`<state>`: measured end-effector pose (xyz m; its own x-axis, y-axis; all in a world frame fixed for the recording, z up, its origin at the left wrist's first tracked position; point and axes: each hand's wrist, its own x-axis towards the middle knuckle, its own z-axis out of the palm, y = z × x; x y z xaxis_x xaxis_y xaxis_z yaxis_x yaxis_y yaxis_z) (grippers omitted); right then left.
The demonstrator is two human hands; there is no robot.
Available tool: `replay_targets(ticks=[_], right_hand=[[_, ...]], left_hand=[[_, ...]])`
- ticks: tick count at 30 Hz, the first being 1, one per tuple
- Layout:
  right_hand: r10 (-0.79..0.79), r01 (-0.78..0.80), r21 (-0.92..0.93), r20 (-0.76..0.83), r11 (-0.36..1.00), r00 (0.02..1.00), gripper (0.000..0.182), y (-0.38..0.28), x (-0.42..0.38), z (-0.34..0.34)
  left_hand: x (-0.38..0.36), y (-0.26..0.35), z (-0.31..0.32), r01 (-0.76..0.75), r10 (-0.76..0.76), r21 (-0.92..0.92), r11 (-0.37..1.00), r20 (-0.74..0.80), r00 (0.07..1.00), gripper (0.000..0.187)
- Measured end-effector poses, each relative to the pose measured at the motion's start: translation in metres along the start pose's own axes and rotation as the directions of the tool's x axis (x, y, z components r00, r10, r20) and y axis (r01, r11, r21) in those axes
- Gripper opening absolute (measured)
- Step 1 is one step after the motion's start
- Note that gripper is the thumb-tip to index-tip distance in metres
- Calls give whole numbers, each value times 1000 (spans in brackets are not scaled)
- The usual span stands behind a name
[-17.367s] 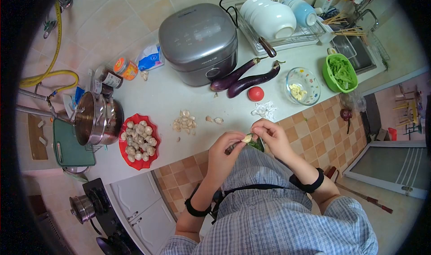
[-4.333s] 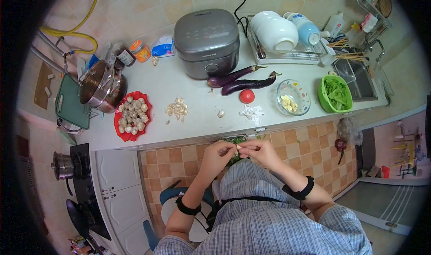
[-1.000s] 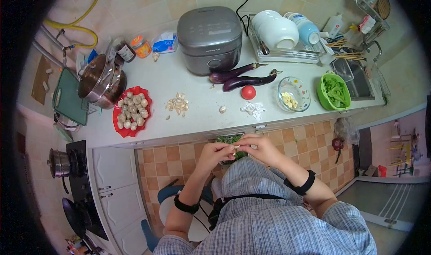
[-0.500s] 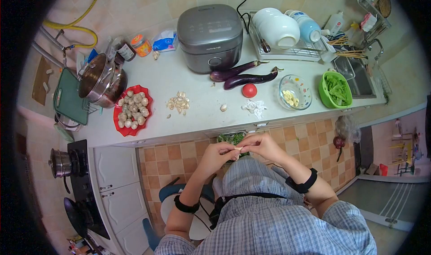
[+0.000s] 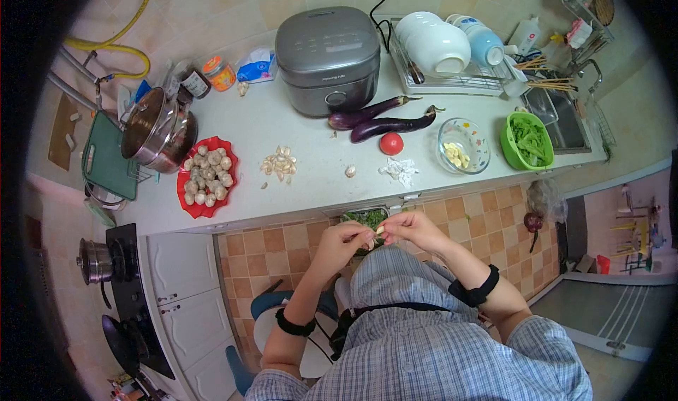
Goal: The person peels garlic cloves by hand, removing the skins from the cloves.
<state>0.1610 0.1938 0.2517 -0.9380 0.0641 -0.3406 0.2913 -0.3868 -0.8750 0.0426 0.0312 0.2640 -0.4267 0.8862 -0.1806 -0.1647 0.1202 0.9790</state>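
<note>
My right hand [image 5: 415, 229] pinches a pale garlic clove [image 5: 380, 229] between thumb and fingertips, just beyond the counter's front edge. Close beside it, my left hand [image 5: 344, 243] has its fingertips closed on a bit of garlic skin [image 5: 369, 244]. Both hands are over a bin with green scraps [image 5: 366, 218]. On the counter lie loose garlic cloves [image 5: 280, 162] and one separate clove [image 5: 350, 170]. Peeled cloves [image 5: 456, 155] sit in a glass bowl [image 5: 482, 145]. Crumpled white scraps [image 5: 400, 170] lie left of that bowl.
A red plate [image 5: 232, 168] holds garlic bulbs. Behind are a rice cooker [image 5: 327, 60], two eggplants [image 5: 393, 125], a tomato [image 5: 391, 144] and a dish rack [image 5: 452, 83] with bowls. A green basket [image 5: 510, 146] of leaves stands right; a steel pot [image 5: 159, 136] stands left.
My hands have parted slightly, and the pale clove now shows in my right fingertips, with skin in my left. The view has shifted slightly.
</note>
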Motion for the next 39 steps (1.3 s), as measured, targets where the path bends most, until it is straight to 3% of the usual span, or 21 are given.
replay_targets(ticks=[4,7,10,11,13,15,17,19,20,23,25,27,29,30,32,34,35,37,38,39], right_hand=[[24,-24,5,-35,1000,999,21,0,0,0],[55,-51,78,-51,996,997,20,8,2,0],[9,-10,-17,-96,1000,995,20,11,4,1],[-16,7,-101,-90,995,996,18,11,3,3],[-43,25,-185,-97,982,994,16,16,1,2],[54,-54,17,-44,998,998,14,32,4,-8],[48,-50,-31,-68,998,997,16,44,3,-18],[149,-143,-182,19,973,989,19,50,2,-30],[278,-273,-187,4,944,960,21,54,0,-35],[402,-385,-153,107,910,909,25,75,-1,-52],[344,-323,-177,108,930,933,27,72,-6,-48],[287,-260,-199,119,945,951,29,67,-5,-45],[238,-243,17,136,970,962,37,66,-1,-42],[244,-250,26,150,968,958,37,60,0,-42],[261,-330,299,249,895,933,41,41,2,-43],[266,-366,341,306,866,914,42,31,3,-42],[264,-391,376,345,840,901,43,30,5,-42],[267,-426,411,389,806,881,44,33,7,-37],[271,-457,442,421,772,866,45,34,9,-35],[269,-460,439,431,772,862,45,29,9,-31]], left_hand=[[4,-3,-2,-71,75,47,996,-75,994,12],[4,0,-3,-4,7,78,997,-41,999,15],[7,-2,-4,-28,44,213,977,-71,996,15],[9,-9,-4,-35,48,210,977,-58,997,15],[13,-25,-4,-2,24,109,994,-195,981,11],[14,-31,-8,41,-27,78,996,-164,986,12],[15,-33,-12,86,-78,50,995,-135,988,13],[16,-32,-15,138,-134,27,990,-110,985,15],[17,-32,-16,138,-135,28,990,-102,986,15],[20,-24,-17,166,-164,1,986,-158,974,17],[22,-14,-15,300,-283,30,953,-254,925,19],[26,-19,-16,269,-258,19,963,-223,940,19],[27,-22,-14,253,-246,9,968,-205,947,19],[28,-21,-9,294,-286,19,956,-182,941,17],[31,-16,3,349,-339,27,937,-175,924,15],[35,-6,17,281,-285,-63,958,-55,957,14],[39,-6,25,287,-291,-60,956,-68,954,14],[47,-12,40,58,-49,37,998,-201,978,13],[52,-22,42,60,-50,42,997,-210,976,13],[59,-36,41,2,54,213,977,-257,965,13]])
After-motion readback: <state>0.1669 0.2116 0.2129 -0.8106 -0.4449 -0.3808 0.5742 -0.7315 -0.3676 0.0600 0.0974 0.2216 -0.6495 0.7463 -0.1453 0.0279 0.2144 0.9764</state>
